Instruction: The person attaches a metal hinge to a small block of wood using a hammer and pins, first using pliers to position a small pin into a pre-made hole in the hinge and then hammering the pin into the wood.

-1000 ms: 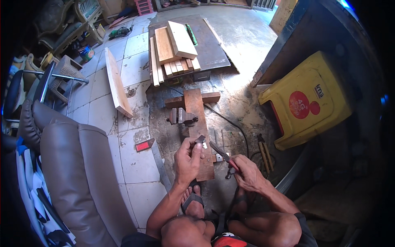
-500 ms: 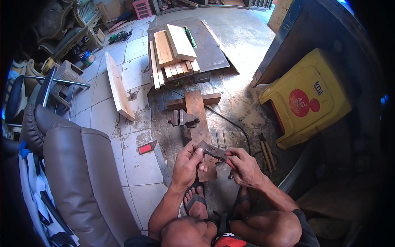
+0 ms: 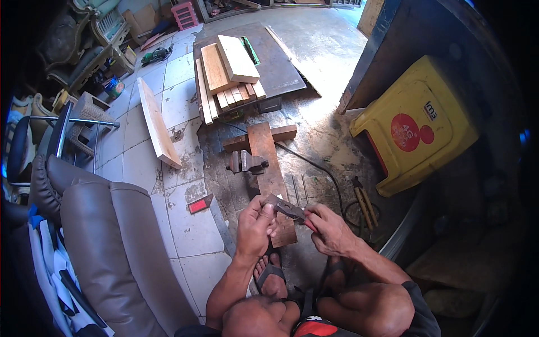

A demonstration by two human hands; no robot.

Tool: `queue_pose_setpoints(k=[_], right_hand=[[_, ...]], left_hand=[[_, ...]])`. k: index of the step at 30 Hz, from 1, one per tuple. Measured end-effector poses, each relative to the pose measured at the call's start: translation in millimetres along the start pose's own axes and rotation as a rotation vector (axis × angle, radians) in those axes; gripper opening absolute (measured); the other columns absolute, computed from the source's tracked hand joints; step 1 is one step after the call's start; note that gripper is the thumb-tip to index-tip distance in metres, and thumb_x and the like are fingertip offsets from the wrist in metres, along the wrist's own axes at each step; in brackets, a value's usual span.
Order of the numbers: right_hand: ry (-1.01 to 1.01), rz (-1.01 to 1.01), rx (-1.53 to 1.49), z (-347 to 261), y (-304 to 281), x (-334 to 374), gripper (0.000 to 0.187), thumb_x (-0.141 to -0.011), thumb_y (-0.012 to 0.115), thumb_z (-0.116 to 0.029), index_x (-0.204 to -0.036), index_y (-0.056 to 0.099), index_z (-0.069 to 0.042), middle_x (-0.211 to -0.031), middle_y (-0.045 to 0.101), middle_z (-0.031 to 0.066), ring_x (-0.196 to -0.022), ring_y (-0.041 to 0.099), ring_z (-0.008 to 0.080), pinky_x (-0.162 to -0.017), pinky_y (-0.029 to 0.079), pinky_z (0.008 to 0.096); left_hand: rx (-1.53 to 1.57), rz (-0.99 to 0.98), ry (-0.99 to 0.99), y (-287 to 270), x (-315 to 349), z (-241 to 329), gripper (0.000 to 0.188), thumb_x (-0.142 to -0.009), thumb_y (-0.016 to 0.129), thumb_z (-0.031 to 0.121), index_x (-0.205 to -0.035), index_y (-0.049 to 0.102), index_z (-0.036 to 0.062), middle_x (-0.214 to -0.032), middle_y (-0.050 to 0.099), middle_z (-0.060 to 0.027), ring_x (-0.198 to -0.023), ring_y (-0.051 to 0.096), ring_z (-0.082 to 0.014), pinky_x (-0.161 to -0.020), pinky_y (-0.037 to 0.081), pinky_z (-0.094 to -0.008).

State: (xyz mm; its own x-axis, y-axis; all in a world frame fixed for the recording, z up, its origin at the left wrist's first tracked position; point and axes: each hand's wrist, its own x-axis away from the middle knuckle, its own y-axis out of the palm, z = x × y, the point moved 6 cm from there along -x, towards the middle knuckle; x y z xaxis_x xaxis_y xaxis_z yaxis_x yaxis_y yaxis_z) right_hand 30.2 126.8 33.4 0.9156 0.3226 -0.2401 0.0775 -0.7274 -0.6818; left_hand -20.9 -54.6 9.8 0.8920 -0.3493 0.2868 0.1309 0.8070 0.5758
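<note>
- In the head view, the left hand (image 3: 255, 227) grasps a small dark metal piece (image 3: 274, 201), pinching it between thumb and fingers.
- The right hand (image 3: 334, 231) is closed around a red-handled tool (image 3: 310, 224), whose dark head points left to the metal piece; whether the two touch is too small to tell.
- The metal piece is held up between the person's knees and a bench vise (image 3: 248, 163), above the near part of a brown wooden plank (image 3: 261, 137).
- The vise sits at the plank's left side, and a dark cable (image 3: 327, 170) curves over the floor to the right.
- Farther right stands a yellow stool (image 3: 387, 106), tipped over; near it on the floor lies a tool with two tan handles (image 3: 366, 206).
- On the left are a brown padded seat (image 3: 92, 241) and a red-and-dark tool (image 3: 199, 204) on the tiles.
- At the far side, pale timber pieces (image 3: 238, 59) lie stacked on a dark tabletop (image 3: 281, 62).
</note>
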Motion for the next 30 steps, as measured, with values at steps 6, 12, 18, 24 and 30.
queue_pose_setpoints(k=[6,12,18,24,30], right_hand=[[0.084,-0.114,-0.013,11,-9,1,0.032,-0.084,0.067,-0.004,-0.116,0.064,-0.001,-0.123,0.062,0.0223,-0.110,0.064,0.0420,-0.093,0.055,0.0461],[0.607,-0.030,0.388,142,7,119,0.034,-0.086,0.066,-0.006,-0.119,0.065,0.001,-0.122,0.062,0.0244,-0.107,0.063,0.0462,-0.094,0.052,0.0496],[0.473,0.122,0.561,106,14,141,0.036,-0.085,0.071,-0.010,-0.118,0.065,0.002,-0.119,0.061,0.0285,-0.113,0.057,0.0478,-0.099,0.046,0.0547],[0.546,-0.022,0.436,136,31,159,0.033,-0.084,0.072,-0.015,-0.113,0.065,-0.002,-0.119,0.062,0.0265,-0.116,0.058,0.0455,-0.098,0.046,0.0559],[0.507,-0.263,0.551,155,62,170,0.026,-0.088,0.068,-0.025,-0.105,0.066,-0.005,-0.109,0.068,0.0216,-0.109,0.061,0.0442,-0.099,0.041,0.0583]], left_hand=[[0.257,0.007,-0.047,-21,-2,-6,0.012,-0.109,0.057,0.019,-0.106,0.060,0.0075,-0.081,0.056,-0.0013,-0.062,0.051,-0.0105,-0.062,0.046,-0.0280],[-0.253,0.323,0.003,-86,-19,-57,0.010,-0.105,0.061,0.010,-0.112,0.064,0.0029,-0.090,0.068,-0.0029,-0.076,0.062,-0.0084,-0.071,0.051,-0.0246],[-0.213,0.410,-0.059,-98,-11,-84,0.017,-0.099,0.064,0.009,-0.113,0.060,0.0010,-0.092,0.070,-0.0064,-0.076,0.066,-0.0113,-0.070,0.053,-0.0259],[-0.509,0.394,0.176,-80,-25,-62,0.013,-0.100,0.064,0.010,-0.108,0.061,0.0002,-0.092,0.072,-0.0104,-0.079,0.072,-0.0166,-0.072,0.057,-0.0293],[-1.128,0.390,0.431,-63,-10,-62,0.006,-0.096,0.067,0.005,-0.100,0.069,0.0008,-0.093,0.075,-0.0139,-0.082,0.075,-0.0298,-0.073,0.058,-0.0363]])
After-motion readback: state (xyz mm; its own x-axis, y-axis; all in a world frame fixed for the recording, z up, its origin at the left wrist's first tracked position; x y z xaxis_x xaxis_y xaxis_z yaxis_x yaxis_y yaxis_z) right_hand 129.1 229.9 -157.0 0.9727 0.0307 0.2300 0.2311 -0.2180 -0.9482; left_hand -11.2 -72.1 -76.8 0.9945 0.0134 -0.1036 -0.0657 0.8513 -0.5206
